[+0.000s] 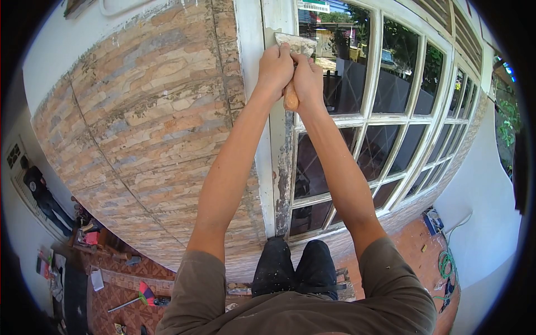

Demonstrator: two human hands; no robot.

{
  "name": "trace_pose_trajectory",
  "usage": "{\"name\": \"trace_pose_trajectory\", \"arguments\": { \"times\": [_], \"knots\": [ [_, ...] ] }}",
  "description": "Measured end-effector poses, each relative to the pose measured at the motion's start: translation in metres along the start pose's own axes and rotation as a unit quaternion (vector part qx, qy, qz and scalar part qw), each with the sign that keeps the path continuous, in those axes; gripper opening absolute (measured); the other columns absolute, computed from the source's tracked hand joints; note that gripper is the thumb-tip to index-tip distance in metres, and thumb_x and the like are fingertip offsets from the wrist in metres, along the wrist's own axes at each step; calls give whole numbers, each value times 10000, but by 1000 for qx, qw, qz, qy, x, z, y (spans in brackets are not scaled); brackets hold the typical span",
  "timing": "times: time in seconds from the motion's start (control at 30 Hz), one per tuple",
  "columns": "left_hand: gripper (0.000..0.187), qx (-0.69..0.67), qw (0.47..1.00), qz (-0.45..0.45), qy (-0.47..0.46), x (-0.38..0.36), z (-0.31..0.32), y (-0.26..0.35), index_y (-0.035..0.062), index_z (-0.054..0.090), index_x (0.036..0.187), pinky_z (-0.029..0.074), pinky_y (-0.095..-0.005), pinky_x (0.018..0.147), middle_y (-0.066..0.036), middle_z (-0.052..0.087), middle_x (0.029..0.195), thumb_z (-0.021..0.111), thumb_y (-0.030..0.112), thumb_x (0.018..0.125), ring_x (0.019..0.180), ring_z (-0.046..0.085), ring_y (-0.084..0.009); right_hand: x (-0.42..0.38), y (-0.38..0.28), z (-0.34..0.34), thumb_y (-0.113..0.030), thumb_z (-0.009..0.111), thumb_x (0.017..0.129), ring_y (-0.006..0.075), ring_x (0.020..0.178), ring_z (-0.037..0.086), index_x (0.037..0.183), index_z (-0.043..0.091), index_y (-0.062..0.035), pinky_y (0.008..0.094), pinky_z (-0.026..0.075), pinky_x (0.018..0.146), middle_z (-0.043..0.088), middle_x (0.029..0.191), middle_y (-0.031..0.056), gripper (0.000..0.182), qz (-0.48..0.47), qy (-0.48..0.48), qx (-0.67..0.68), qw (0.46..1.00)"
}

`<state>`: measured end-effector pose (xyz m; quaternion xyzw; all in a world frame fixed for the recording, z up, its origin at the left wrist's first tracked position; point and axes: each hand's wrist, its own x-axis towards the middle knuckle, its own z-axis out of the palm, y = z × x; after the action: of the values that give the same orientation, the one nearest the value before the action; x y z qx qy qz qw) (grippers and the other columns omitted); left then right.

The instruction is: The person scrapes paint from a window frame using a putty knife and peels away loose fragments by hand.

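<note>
Both my hands are closed around one scraper, a wide flat blade on a wooden handle. My left hand grips it from the left, and my right hand wraps it from the right. The handle's butt sticks out below my fingers. The blade points up, right at the white window frame, beside the glass. Lower on the same frame post, worn paint shows dark, bare patches.
Stone-patterned tiles cover the wall on the left. Paned windows run to the right. Below right lie a green hose and a blue box. A broom lies lower left, and a person stands far left.
</note>
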<state>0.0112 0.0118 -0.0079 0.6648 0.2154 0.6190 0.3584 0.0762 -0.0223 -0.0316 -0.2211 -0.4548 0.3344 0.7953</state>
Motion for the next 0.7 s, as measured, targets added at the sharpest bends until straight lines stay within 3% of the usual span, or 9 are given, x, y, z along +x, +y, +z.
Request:
{"name": "trace_pose_trajectory", "arguments": {
  "times": [0.07, 0.17, 0.3, 0.37, 0.57, 0.6, 0.67, 0.7],
  "knots": [
    [360, 35, 999, 3, 28, 1, 1, -2, -57, 582, 947, 467, -332, 639, -91, 589, 770, 456, 274, 1010, 696, 543, -151, 2, 3, 1, -183, 513, 932, 140, 666, 574, 891, 648, 100, 294, 465, 592, 608, 757, 95, 316, -37, 27, -10, 999],
    [369, 68, 997, 14, 36, 8, 2, 3, -70, 592, 914, 464, -336, 622, -109, 600, 787, 462, 262, 1007, 680, 542, -153, 10, -1, 4, -182, 531, 915, 159, 724, 581, 889, 646, 118, 308, 465, 652, 625, 805, 119, 322, -70, 37, -56, 995],
    [382, 64, 996, -11, 60, 9, 8, 4, -79, 599, 876, 460, -343, 608, -122, 610, 792, 464, 254, 1006, 673, 541, -155, 7, -10, 2, -184, 541, 904, 169, 737, 589, 907, 646, 126, 318, 468, 654, 639, 832, 135, 327, -47, 15, -69, 996],
    [389, 94, 993, -11, 73, 5, 6, -2, -101, 631, 893, 489, -434, 748, -261, 666, 910, 485, 249, 975, 810, 652, -355, 10, 4, -5, -183, 539, 906, 168, 736, 588, 911, 648, 125, 316, 468, 654, 641, 832, 134, 327, -51, 23, -79, 995],
    [395, 99, 992, -7, 74, 17, 7, 15, -105, 635, 891, 492, -440, 748, -269, 666, 906, 484, 251, 972, 828, 654, -373, 18, -12, 4, -177, 525, 925, 152, 741, 597, 964, 665, 92, 293, 474, 657, 647, 846, 110, 306, -43, 12, -78, 996],
    [395, 100, 992, -11, 74, 14, 6, 9, -105, 635, 891, 492, -440, 748, -269, 666, 906, 484, 251, 972, 828, 654, -373, 17, -7, 1, -168, 515, 937, 140, 744, 603, 998, 674, 63, 276, 482, 652, 646, 869, 92, 286, -33, 5, -81, 996],
    [412, 98, 992, 9, 75, 11, 7, 0, -101, 609, 837, 454, -362, 593, -135, 623, 767, 490, 262, 990, 653, 543, -162, 15, 2, -3, -176, 526, 927, 148, 738, 600, 961, 666, 88, 293, 474, 646, 649, 838, 106, 301, -55, 17, -86, 995],
    [412, 99, 992, 11, 77, 10, 7, 4, -101, 609, 837, 454, -362, 593, -135, 623, 767, 490, 262, 990, 653, 543, -162, 9, -1, 0, -185, 537, 917, 156, 732, 596, 924, 659, 113, 311, 466, 641, 651, 808, 120, 321, -76, 30, -90, 993]
  ]
}}
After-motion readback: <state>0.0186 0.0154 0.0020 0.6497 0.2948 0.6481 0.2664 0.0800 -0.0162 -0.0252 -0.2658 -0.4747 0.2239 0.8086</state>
